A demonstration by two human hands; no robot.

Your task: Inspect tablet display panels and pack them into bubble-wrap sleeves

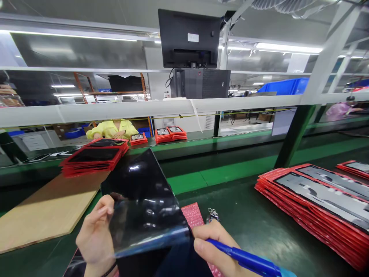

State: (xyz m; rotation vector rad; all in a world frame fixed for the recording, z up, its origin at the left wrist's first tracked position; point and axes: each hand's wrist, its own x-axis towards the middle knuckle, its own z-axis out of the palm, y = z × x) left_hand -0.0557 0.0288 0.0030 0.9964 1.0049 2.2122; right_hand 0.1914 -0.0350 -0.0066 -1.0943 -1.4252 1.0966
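Note:
A glossy black panel [141,192] is tilted up in front of me over the green bench. My left hand [96,234] grips its left edge. A clear film [150,240] is lifting off the panel's near edge. My right hand [215,246] holds a blue pen [245,259] and its fingers touch the film's right corner. A strip of pink bubble wrap [193,215] lies under the panel on the bench.
Stacks of red trays [314,207] with grey panels lie to the right, and another red stack [92,159] lies at the left. A brown board [49,209] rests on the bench. A person in yellow [112,129] works across the line. A monitor [188,38] hangs overhead.

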